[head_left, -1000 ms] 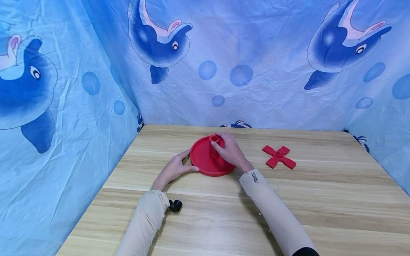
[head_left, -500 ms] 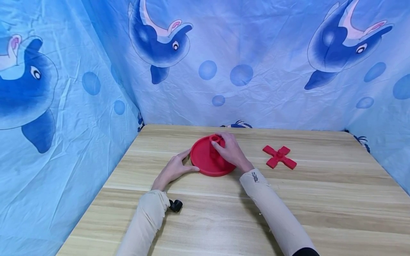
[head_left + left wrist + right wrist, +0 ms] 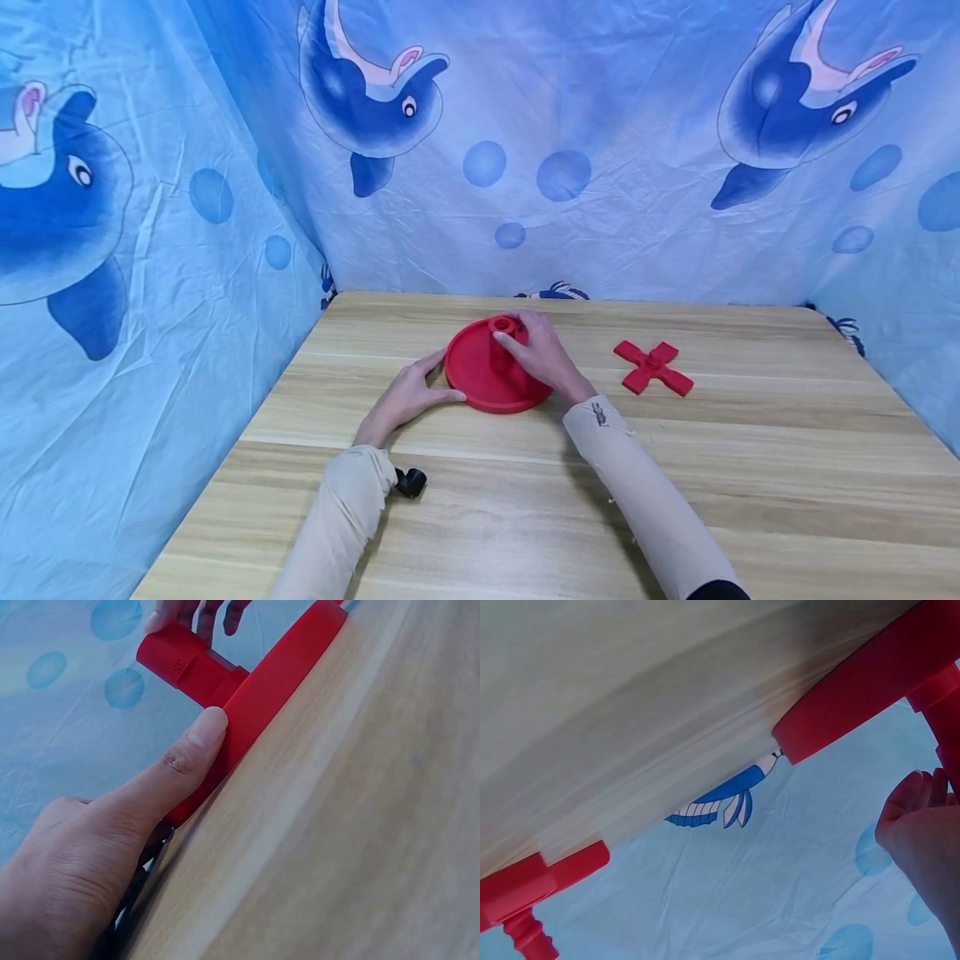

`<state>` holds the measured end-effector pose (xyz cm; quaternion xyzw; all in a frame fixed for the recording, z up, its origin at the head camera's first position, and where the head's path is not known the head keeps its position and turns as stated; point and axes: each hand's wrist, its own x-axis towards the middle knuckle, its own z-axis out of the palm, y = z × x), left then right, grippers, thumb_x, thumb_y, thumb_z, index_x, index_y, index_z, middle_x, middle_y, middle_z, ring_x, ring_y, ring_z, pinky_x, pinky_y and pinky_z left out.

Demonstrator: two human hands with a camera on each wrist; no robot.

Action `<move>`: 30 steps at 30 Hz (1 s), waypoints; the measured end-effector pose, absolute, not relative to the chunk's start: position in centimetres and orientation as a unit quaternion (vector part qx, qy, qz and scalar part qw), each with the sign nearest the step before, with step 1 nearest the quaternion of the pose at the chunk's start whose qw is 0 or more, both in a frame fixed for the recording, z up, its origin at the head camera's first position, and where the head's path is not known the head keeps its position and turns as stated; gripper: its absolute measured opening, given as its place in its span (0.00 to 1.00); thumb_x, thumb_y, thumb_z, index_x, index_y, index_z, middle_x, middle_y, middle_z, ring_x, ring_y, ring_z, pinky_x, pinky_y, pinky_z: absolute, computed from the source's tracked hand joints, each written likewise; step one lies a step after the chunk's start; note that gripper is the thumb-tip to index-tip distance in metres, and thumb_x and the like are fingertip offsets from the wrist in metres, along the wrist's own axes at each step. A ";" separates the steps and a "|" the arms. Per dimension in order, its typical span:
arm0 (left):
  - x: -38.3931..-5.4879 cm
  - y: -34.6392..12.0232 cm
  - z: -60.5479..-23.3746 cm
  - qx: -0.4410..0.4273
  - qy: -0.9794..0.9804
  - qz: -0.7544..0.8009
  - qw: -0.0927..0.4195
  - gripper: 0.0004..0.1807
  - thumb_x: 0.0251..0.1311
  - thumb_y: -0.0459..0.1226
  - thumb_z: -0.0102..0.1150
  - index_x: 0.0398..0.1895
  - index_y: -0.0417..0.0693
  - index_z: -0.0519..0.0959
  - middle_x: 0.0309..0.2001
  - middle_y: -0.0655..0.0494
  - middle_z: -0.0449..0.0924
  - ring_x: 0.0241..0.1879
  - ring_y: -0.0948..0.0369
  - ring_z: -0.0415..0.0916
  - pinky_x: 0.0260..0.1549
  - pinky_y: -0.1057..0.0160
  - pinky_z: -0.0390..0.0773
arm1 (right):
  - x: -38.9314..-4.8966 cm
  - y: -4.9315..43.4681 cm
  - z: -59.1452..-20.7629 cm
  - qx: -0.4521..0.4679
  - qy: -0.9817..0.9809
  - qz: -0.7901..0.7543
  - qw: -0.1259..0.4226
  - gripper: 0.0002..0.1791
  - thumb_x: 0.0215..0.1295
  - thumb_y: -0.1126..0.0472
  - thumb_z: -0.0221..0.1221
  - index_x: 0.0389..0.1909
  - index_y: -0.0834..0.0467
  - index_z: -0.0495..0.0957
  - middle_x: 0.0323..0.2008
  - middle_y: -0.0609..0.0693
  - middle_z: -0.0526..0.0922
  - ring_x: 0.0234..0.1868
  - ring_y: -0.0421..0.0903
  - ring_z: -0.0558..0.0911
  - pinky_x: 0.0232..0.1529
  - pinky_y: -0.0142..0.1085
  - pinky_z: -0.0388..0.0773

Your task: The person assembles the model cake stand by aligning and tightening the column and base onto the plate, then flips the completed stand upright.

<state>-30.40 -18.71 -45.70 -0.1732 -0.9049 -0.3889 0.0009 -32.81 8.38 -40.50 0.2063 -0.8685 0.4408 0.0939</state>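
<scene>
A round red tray [image 3: 474, 371] with a low raised rim lies on the wooden table. From its middle a red cylindrical post [image 3: 500, 350] stands upright, hollow at the top. My left hand [image 3: 408, 393] grips the tray's left edge, thumb at the near side and fingers farther round. In the left wrist view that thumb presses the outer rim [image 3: 262, 694], and a number is marked on the post [image 3: 180, 664]. My right hand [image 3: 542, 354] holds the post's upper part between thumb and fingers; its fingertips are partly hidden behind the post.
To the right lies a flat red cross-shaped piece [image 3: 655, 367] with four arms and a short peg at its centre, seen side-on as a ridged peg [image 3: 530, 935] in the right wrist view. Blue dolphin-print cloth [image 3: 480, 225] hangs behind and beside the table [image 3: 525, 517].
</scene>
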 end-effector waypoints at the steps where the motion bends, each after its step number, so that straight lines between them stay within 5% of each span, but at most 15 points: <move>1: -30.4 -18.7 -45.7 -0.174 -0.904 -0.390 0.000 0.58 0.50 0.66 0.74 0.81 0.56 0.61 0.76 0.54 0.64 0.76 0.51 0.59 0.72 0.45 0.63 | -32.8 8.5 -40.5 0.204 -0.868 0.442 0.093 0.28 0.73 0.55 0.65 0.68 0.62 0.73 0.61 0.58 0.76 0.65 0.56 0.71 0.60 0.52 0.79; 14: -30.5 -18.7 -45.5 -0.172 -0.903 -0.395 -0.002 0.58 0.50 0.65 0.75 0.82 0.53 0.61 0.77 0.52 0.63 0.76 0.49 0.58 0.71 0.43 0.63 | -31.2 12.7 -40.3 0.189 -0.870 0.447 0.087 0.35 0.68 0.60 0.68 0.73 0.63 0.67 0.63 0.62 0.75 0.63 0.59 0.73 0.55 0.55 0.82; 30: -30.5 -18.7 -45.6 -0.171 -0.905 -0.390 -0.012 0.58 0.52 0.65 0.73 0.82 0.53 0.60 0.77 0.52 0.63 0.76 0.49 0.59 0.71 0.42 0.63 | -30.0 19.2 -40.9 0.165 -0.890 0.408 0.117 0.30 0.74 0.56 0.63 0.71 0.64 0.70 0.61 0.64 0.76 0.62 0.62 0.74 0.58 0.60 0.75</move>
